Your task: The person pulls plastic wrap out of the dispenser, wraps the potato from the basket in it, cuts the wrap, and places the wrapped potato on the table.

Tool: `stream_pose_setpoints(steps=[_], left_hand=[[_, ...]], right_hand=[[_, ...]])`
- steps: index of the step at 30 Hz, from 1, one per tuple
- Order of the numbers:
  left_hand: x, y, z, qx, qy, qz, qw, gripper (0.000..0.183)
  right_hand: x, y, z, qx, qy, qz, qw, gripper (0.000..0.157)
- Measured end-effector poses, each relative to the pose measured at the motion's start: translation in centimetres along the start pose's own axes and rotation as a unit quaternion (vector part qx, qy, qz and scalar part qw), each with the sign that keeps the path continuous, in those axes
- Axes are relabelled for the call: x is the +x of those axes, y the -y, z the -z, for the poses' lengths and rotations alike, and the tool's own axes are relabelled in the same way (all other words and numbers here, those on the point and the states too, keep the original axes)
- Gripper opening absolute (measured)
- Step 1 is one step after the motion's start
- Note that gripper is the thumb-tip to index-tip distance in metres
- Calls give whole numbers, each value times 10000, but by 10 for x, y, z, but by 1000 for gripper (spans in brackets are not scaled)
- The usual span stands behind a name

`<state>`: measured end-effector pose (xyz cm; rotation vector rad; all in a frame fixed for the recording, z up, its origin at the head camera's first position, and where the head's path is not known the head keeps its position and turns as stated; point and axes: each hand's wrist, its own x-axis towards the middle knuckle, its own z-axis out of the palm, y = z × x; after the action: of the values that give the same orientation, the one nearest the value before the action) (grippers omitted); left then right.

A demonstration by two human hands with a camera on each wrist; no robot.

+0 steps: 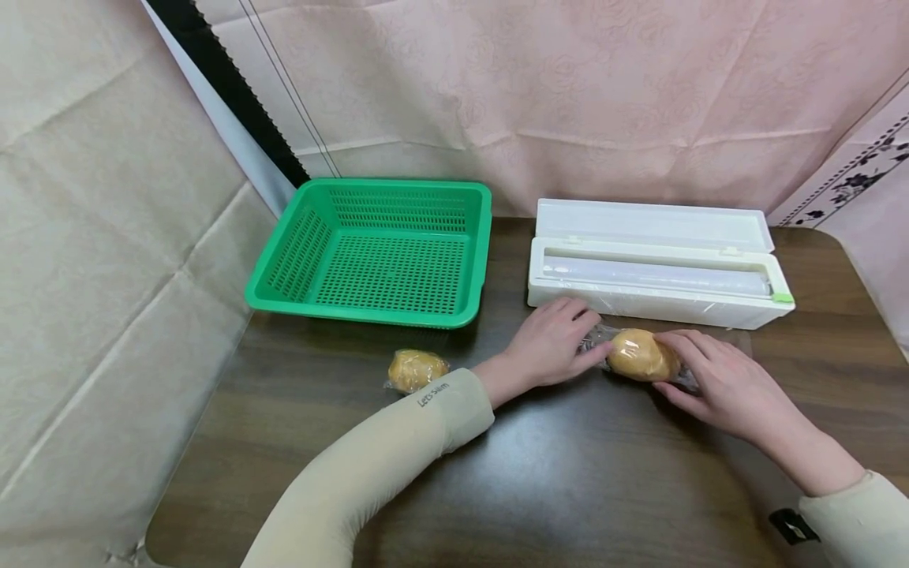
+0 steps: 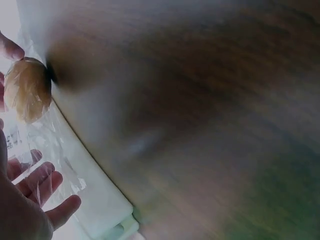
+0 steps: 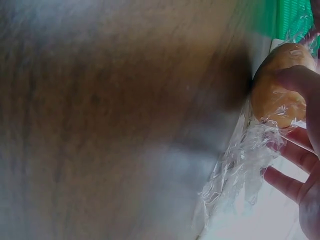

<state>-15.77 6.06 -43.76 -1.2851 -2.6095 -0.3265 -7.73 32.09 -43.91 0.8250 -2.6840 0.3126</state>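
A tan, oval potato (image 1: 641,355) in clear plastic wrap (image 3: 250,165) lies in front of the white box, between the two hands. At its left end, my left hand (image 1: 554,343) holds the loose wrap, thumb close to the potato and fingers behind the film. The left wrist view has that film drawn over the bent fingers (image 2: 42,180). My right hand (image 1: 731,386) grips the potato's right end, thumb and index finger on either side. Crumpled wrap trails past its other fingers (image 3: 285,182). Beside my left forearm sits a second wrapped potato (image 1: 416,371).
A white wrap dispenser box (image 1: 660,308) stands at the back right, lid raised and a film roll (image 1: 653,274) inside. A green perforated basket (image 1: 369,315) stands at the back left. Pink cloth (image 1: 568,95) hangs behind the dark wooden table (image 1: 568,489).
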Motion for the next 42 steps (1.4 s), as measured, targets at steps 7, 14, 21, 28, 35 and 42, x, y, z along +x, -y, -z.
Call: stream_pose_setpoints(steps=[7,14,21,28,35,42], left_hand=[[0,1,6,-369,-165,215,9990,38],[2,-1,19,-381,-91,505,9980,35],[9,-6,30,78,17,353,9993,37],[26,-16,41,394,252,289,9985,38],[62,-36,54,352,741,220,9964,40],[98,-52,59,483,1071,316,9926,42]], right_hand=[[-1,3,1,26,-59,43,10000,71],[-2,5,3,-33,-108,123,9999,69],[-1,8,6,-107,-305,209,9993,70],[-5,0,19,3,-412,-191,9990,71],[-10,-24,44,-201,-696,-983,9925,74],[-14,-52,61,-191,-927,-2046,9743,70]])
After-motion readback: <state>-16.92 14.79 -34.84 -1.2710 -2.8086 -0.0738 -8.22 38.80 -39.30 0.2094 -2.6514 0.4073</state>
